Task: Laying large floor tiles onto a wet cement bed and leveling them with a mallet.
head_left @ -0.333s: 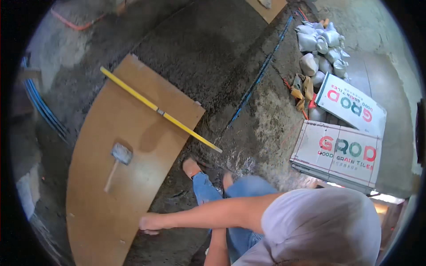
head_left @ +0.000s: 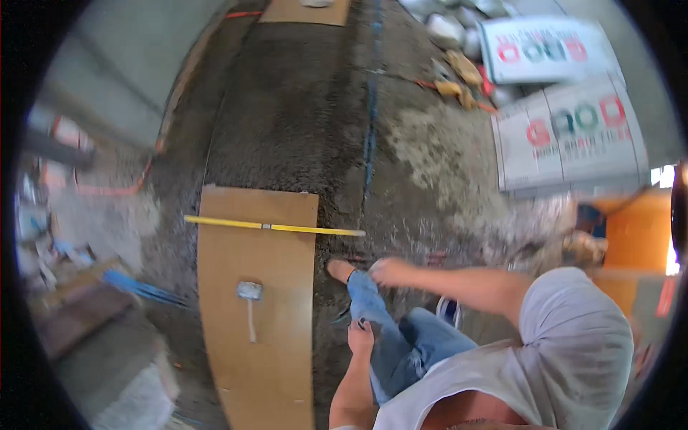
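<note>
My right hand (head_left: 390,272), smeared by motion, is beside my bare foot and jeans leg, right of a long tan board (head_left: 279,373). Lower down, my left hand (head_left: 360,337) rests at my jeans with curled fingers. A small dark thing shows at its fingertips, too small to name. On the board lies a mallet (head_left: 250,290) with a whitish head and a pale handle. Across the board's far end lies a long thin yellow rod (head_left: 308,229) with a grey joint in its middle. Its right end sticks out past the board's edge.
Dark wet mortar (head_left: 279,107) spreads beyond the board, with a blue line (head_left: 372,107) along it. Another tan board (head_left: 304,13) lies at the far end. White tile boxes (head_left: 573,140) and filled bags stand at the right. Blue pipes (head_left: 143,285) lie at the left.
The view has turned, so the board now runs nearly straight ahead. My right hand has left the board's edge and come beside my foot. My left hand has come into view.
</note>
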A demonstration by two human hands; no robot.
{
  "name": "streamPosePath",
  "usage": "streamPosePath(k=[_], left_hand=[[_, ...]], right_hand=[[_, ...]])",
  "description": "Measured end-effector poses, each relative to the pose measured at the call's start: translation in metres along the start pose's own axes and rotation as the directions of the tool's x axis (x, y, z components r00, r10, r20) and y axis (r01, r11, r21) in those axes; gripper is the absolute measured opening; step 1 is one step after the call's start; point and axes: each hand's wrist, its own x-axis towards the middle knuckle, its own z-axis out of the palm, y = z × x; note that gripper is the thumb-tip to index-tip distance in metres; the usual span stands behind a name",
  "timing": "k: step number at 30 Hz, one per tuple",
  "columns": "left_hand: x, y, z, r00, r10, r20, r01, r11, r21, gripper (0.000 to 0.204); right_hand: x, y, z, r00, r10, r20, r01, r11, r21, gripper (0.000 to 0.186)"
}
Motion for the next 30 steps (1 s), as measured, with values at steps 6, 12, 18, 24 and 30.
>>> streamPosePath(k=[6, 12, 18, 24, 30], left_hand=[[-0.039, -0.100, -0.097, 0.944, 0.238, 0.228, -0.318, 0.841, 0.438, 0.040], [-0.106, -0.048, -0.122, 0.929, 0.159, 0.333, -0.336, 0.738, 0.585, 0.038], [-0.257, 0.219, -0.012, 0.424, 0.708, 0.566, -0.905, 0.355, 0.234, 0.033], [-0.520, 0.411, -0.002, -0.674, 0.718, 0.176, -0.577, -0.363, -0.732, 0.044], [-0.645, 0.462, -0.017, -0.914, 0.074, 0.398, -0.379, -0.505, -0.776, 0.066]], right_hand=[[-0.231, 0.139, -0.021, 0.713, 0.383, -0.587, -0.315, 0.923, 0.221, 0.024], [-0.480, 0.274, 0.164, 0.342, 0.801, -0.491, 0.200, 0.448, 0.871, 0.020], [-0.636, 0.291, 0.482, 0.025, 0.980, 0.195, 0.518, -0.179, 0.836, 0.008], [-0.585, 0.194, 0.639, 0.300, 0.855, 0.423, 0.799, -0.467, 0.378, 0.007], [-0.517, 0.078, 0.656, 0.303, 0.782, 0.545, 0.777, -0.534, 0.335, 0.007]])
